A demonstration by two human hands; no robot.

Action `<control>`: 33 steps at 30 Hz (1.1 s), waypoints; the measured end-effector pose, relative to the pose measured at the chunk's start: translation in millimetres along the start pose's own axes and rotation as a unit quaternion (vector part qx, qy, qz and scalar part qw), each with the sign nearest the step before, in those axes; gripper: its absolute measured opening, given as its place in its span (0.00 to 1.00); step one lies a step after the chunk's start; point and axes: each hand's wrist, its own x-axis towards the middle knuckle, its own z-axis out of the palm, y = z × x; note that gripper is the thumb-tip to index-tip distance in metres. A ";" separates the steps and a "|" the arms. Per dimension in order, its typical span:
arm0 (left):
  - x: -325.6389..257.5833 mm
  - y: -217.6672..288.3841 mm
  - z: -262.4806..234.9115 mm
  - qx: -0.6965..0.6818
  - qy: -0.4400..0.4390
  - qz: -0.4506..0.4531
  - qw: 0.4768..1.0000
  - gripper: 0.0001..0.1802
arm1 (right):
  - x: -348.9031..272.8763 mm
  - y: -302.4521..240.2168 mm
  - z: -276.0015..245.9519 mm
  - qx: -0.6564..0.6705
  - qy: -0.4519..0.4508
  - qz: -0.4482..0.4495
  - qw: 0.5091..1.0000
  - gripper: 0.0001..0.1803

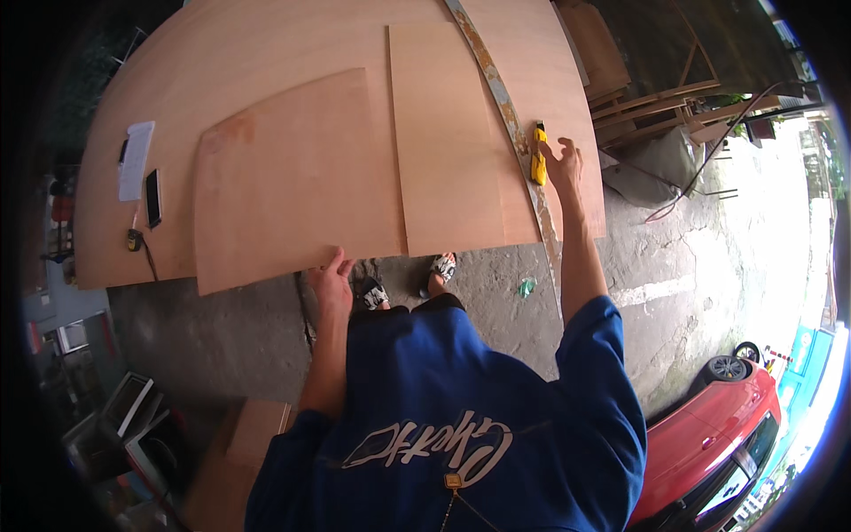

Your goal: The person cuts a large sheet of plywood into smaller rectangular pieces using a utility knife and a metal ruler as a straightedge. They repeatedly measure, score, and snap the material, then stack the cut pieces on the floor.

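Touching the near edge of a broad, reddish-brown wooden sheet (292, 177), the left hand (331, 279) had its thumb at the border; I could not tell whether its grip was closed. The right hand (565, 164) had its grip released, with fingers curved and spread just beside a yellow-and-black oblong tool (539, 160). This tool lay on a long, flat metal strip (496, 89), whose surface was patchy with rust-brown stains. At the right, beyond the table (106, 222), bulging grey sheeting (656, 168) looked like a bag, and its contents were hidden. The broad sheet was smooth, with one slanted side, and it lay on the wooden table. Beside it lay a narrower, paler rectangular wooden panel (443, 151). Farther left were a white paper sheet (135, 164) and a flat black phone (154, 199).
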 end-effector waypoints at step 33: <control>175.2 -16.5 261.4 0.871 -0.349 0.060 0.339 0.69 | -74.8 -118.7 64.6 0.530 -0.310 0.184 0.767 0.41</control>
